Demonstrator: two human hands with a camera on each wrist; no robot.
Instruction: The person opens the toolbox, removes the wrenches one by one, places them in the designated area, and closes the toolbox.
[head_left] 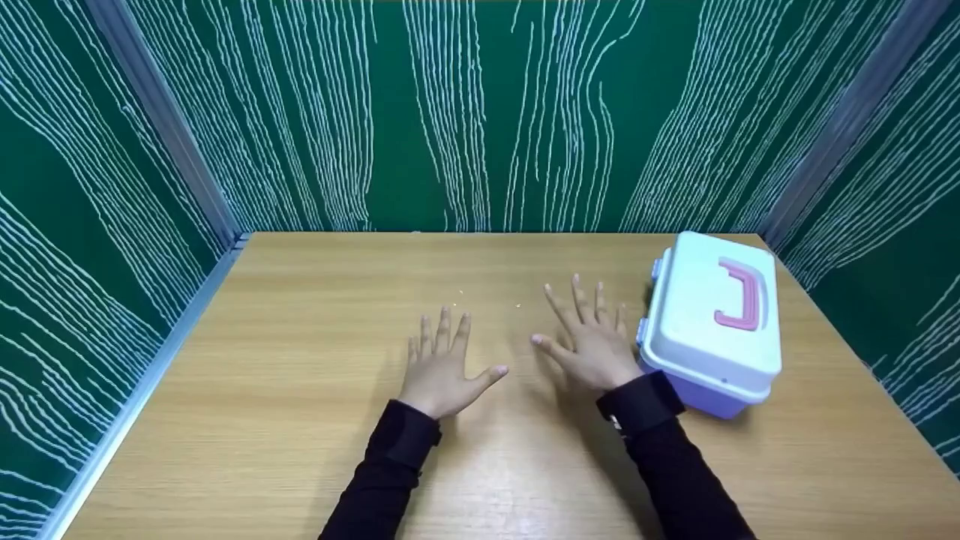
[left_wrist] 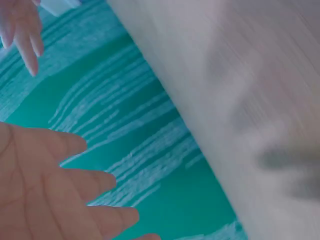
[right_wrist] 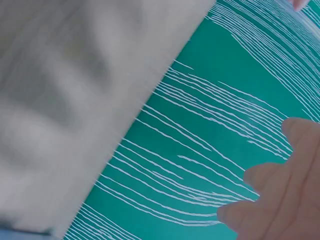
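Note:
My left hand [head_left: 441,375] is held palm down over the wooden table [head_left: 300,450], its fingers straight and spread. To its right, my right hand [head_left: 596,349] has the same spread pose, with nothing in it. Close beside the right hand stands a lidded box [head_left: 697,300] with a white top, a purple lower part and a pink handle [head_left: 746,300]; its lid is down. The left wrist view shows the left palm [left_wrist: 35,185] bare. In the right wrist view, the right fingers [right_wrist: 270,182] hold nothing.
A green wall [head_left: 390,150] with white wavy lines closes off the back and both sides. Grey metal posts [head_left: 165,112] stand at the corners. Several tiny bright specks [head_left: 517,305] lie on the table beyond the hands.

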